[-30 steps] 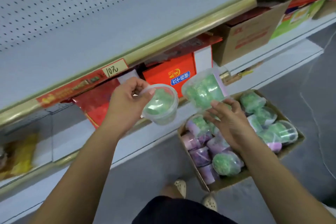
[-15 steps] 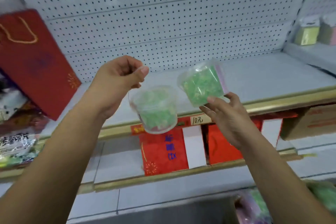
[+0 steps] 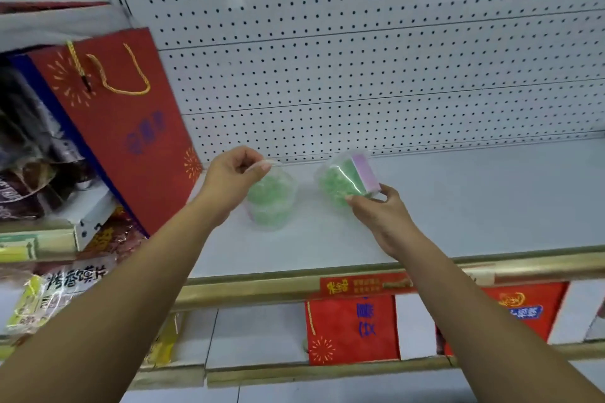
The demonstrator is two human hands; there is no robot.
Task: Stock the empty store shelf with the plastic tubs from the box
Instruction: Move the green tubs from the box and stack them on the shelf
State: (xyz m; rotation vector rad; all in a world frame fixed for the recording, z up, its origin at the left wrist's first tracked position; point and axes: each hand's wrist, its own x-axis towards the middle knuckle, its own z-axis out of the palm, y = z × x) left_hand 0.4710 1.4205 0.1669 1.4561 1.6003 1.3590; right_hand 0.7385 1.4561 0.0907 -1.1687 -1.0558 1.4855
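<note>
I have a clear plastic tub of green filling in each hand, both over the bare shelf [image 3: 458, 206] near the middle of the frame. My left hand [image 3: 229, 180] pinches the left tub [image 3: 270, 203] by its rim, fingers closed on the lip, so it hangs upright with its base at or just above the shelf; I cannot tell if it touches. My right hand [image 3: 376, 209] grips the right tub [image 3: 343, 178] from below, fingertips clamped on its lower edge, and it is tilted with its pink lid turned toward the right of the frame. These tubs look light, thin-walled and a bit slick, so I judge a hard squeeze would buckle the sides; the rim and the lidded end seem the stiffest places to hold. A red gift bag [image 3: 121, 121] leans at the left of the frame, just beside the left tub's spot. Compared with half a second ago, both tubs have moved from in front of the gold shelf edge [image 3: 262, 288] to over the shelf, farther in and lower.
</note>
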